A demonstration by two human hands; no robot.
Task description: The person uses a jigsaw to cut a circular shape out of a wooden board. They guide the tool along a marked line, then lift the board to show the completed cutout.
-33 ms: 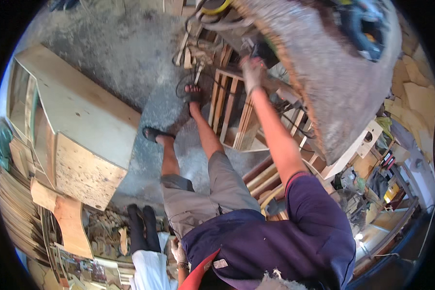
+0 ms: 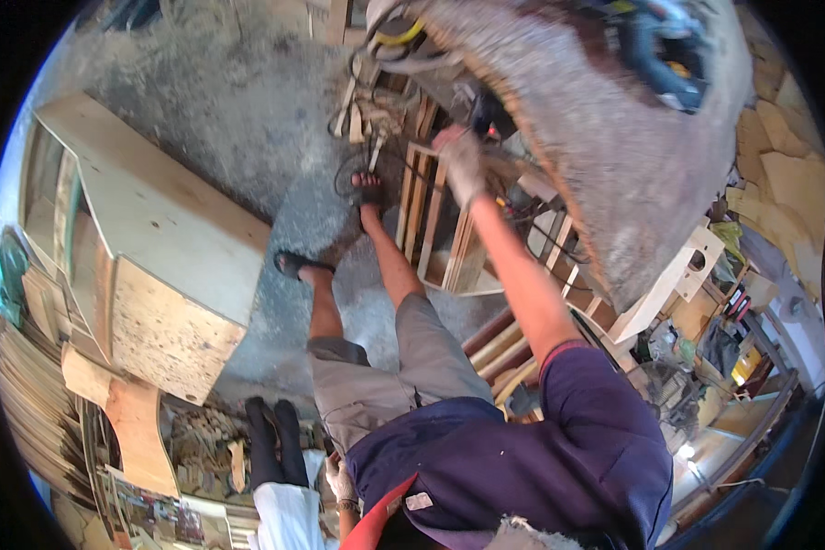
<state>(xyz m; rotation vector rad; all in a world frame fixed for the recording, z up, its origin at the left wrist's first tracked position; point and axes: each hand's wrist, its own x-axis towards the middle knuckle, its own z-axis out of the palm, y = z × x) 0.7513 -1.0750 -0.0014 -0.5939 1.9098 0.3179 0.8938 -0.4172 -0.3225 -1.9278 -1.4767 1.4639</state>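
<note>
My right hand [image 2: 464, 167], in a pale work glove with bare-looking fingertips, is raised above a slatted wooden frame [image 2: 431, 218]. Its fingers are blurred and partly turned away, so I cannot tell whether they hold anything. Just beyond it, under the edge of a large grey rough-topped slab [image 2: 614, 137], is a dark device [image 2: 490, 117] with a small red spot; the hand is apart from it. My left hand [image 2: 341, 480], also gloved, hangs low beside my hip. Its fingers are mostly hidden against my clothes.
A blue-and-black power tool [image 2: 660, 55] lies on the slab. Dark cable loops over the floor near my foot. A large plywood box [image 2: 160, 211] stands at left, curved plywood sheets [image 2: 124, 417] beside it. Dark legs and white cloth [image 2: 289, 515], apparently another person's, show at lower left.
My right hand has drawn back leftward and toward me from the dark device under the slab, uncovering its red spot. My left hand stays beside my hip.
</note>
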